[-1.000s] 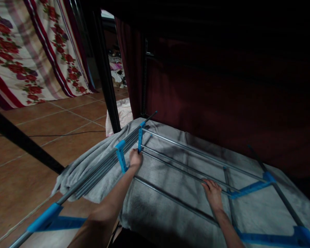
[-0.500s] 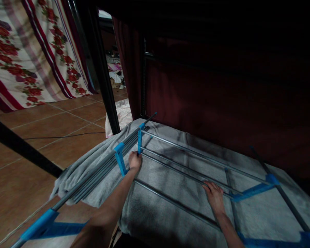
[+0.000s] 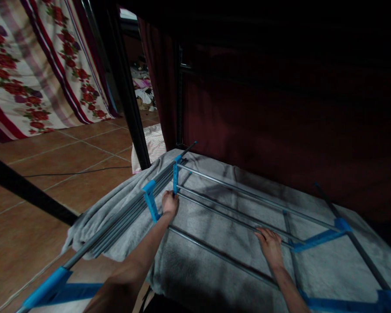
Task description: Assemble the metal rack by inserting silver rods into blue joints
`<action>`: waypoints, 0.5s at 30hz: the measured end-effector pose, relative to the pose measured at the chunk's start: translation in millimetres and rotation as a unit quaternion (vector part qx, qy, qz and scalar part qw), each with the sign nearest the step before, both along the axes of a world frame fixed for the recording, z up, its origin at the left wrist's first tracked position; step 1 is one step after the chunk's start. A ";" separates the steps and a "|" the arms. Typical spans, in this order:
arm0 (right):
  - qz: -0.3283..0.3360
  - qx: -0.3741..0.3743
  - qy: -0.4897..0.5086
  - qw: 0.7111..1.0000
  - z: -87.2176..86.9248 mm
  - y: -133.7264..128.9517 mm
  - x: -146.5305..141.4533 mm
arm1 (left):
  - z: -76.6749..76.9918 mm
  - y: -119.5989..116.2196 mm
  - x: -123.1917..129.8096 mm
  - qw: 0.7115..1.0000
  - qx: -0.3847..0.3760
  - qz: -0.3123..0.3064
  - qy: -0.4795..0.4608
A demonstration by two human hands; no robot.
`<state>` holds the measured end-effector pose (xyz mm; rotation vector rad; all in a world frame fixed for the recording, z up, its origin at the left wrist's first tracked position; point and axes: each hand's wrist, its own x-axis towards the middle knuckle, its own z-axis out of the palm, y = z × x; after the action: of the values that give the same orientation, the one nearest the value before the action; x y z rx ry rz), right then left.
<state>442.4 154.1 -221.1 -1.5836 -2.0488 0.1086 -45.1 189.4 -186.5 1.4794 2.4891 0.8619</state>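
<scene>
A rack frame of grey metal tubes and blue plastic brackets lies on a grey plush blanket (image 3: 211, 265). My left hand (image 3: 170, 203) is closed around the lower end of a blue bracket (image 3: 175, 174), where a crosswise tube joins it; its fingertips are partly hidden. On the right, my right hand (image 3: 270, 243) has its fingers curled over a metal tube (image 3: 221, 211), close to another blue bracket (image 3: 319, 241). A second blue bracket (image 3: 150, 202) stands left of my left wrist. Several loose-looking grey tubes (image 3: 124, 224) lie bundled along the left side.
Black metal posts (image 3: 130, 95) rise at the left, and a dark red curtain (image 3: 247, 126) hangs behind the blanket. A floral cloth (image 3: 35, 65) hangs over the tiled floor (image 3: 81, 148). A dark cable (image 3: 78, 172) crosses the tiles. A blue bracket (image 3: 61, 291) juts out at lower left.
The view has shifted very slightly. Both hands keep their places on the frame, and no part of the rack has visibly moved.
</scene>
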 end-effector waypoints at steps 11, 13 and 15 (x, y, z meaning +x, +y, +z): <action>0.006 0.008 -0.007 1.000 -7.5 2.2 4.3 | -4.6 1.6 -1.2 1.000 0.008 -0.004 0.000; 0.012 0.016 -0.016 1.000 -8.5 3.2 5.5 | -5.5 1.7 -0.9 1.000 0.010 -0.001 0.000; 0.016 0.027 -0.028 0.999 -9.6 4.3 6.6 | -6.2 1.9 -0.4 1.000 0.013 0.002 0.000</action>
<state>449.0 158.4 -230.7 -1.5376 -2.1016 0.0206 -45.5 191.3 -192.8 1.4830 2.4906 0.8974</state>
